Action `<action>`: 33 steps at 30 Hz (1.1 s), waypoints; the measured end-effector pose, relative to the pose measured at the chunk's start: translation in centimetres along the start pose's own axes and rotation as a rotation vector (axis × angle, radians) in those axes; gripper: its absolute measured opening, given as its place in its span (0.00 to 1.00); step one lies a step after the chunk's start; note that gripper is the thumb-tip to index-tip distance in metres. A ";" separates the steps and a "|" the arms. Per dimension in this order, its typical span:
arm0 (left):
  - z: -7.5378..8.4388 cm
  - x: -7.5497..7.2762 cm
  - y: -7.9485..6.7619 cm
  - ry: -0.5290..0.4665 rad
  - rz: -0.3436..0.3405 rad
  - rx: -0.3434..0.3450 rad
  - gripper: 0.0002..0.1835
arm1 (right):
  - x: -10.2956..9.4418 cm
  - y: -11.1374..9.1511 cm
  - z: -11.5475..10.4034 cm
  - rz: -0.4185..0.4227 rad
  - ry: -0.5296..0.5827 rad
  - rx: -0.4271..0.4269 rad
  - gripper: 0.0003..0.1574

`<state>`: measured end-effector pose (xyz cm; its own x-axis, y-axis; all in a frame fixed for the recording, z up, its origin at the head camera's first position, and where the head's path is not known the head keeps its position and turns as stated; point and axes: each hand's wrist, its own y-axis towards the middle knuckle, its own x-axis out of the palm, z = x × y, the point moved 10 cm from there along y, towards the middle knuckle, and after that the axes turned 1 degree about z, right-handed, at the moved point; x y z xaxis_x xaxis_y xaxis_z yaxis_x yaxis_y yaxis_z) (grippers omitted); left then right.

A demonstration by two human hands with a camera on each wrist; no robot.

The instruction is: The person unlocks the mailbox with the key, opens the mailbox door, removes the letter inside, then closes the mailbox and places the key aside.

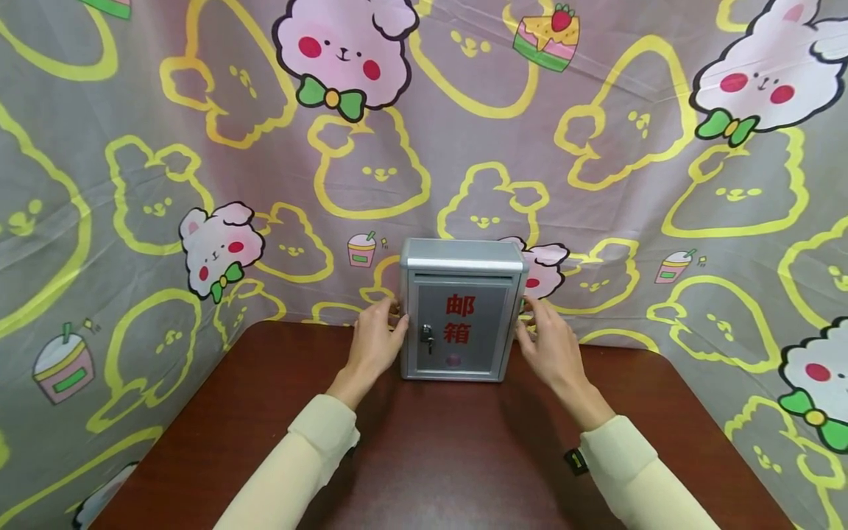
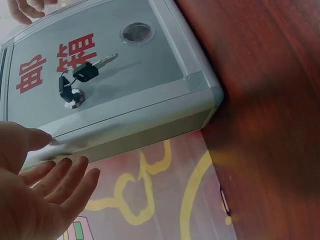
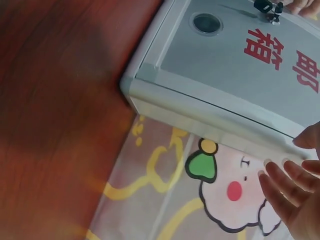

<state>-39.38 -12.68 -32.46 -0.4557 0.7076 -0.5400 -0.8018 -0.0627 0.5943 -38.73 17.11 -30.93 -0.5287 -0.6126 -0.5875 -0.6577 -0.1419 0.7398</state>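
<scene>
A grey metal mailbox with red characters stands upright at the far side of the table. Keys hang from the lock on its door. Close by its left side is my left hand, thumb at the front edge and loosely bent fingers beside the side wall. My right hand mirrors this at the right side, its thumb by the front edge and its fingers spread near the back. Whether the fingertips touch the box I cannot tell.
The dark red-brown table has rounded far corners. A patterned cloth with cartoon rabbits hangs behind the box and along both sides. A round window is set low in the box's door.
</scene>
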 end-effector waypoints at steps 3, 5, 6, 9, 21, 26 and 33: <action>0.1 -0.4 0.4 0.017 -0.009 0.009 0.10 | -0.7 0.0 -0.9 0.026 -0.132 -0.063 0.21; 0.3 -0.7 0.6 0.037 -0.009 0.016 0.09 | -0.8 -0.1 -1.7 0.031 -0.184 -0.114 0.18; 0.5 -0.9 0.7 0.044 -0.008 0.023 0.08 | -0.9 -0.1 -2.1 0.031 -0.198 -0.141 0.17; 1.0 -1.7 1.3 0.054 0.003 0.049 0.05 | -0.4 -0.3 -3.5 0.005 -0.221 -0.224 0.15; 3.4 -5.5 4.5 0.061 0.114 0.108 0.07 | 5.0 -1.5 -8.4 -0.165 -0.260 -0.413 0.13; 4.7 -6.2 6.0 0.004 0.138 0.157 0.11 | 6.4 -1.6 -9.9 -0.159 -0.272 -0.460 0.15; 5.5 -4.9 7.9 0.049 -0.010 0.185 0.25 | 8.7 -1.9 -11.2 -0.193 -0.322 -0.490 0.22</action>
<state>-41.31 -12.77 -21.80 -0.4701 0.6721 -0.5720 -0.7236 0.0775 0.6859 -36.12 3.33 -33.76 -0.6108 -0.2857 -0.7385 -0.4748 -0.6142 0.6303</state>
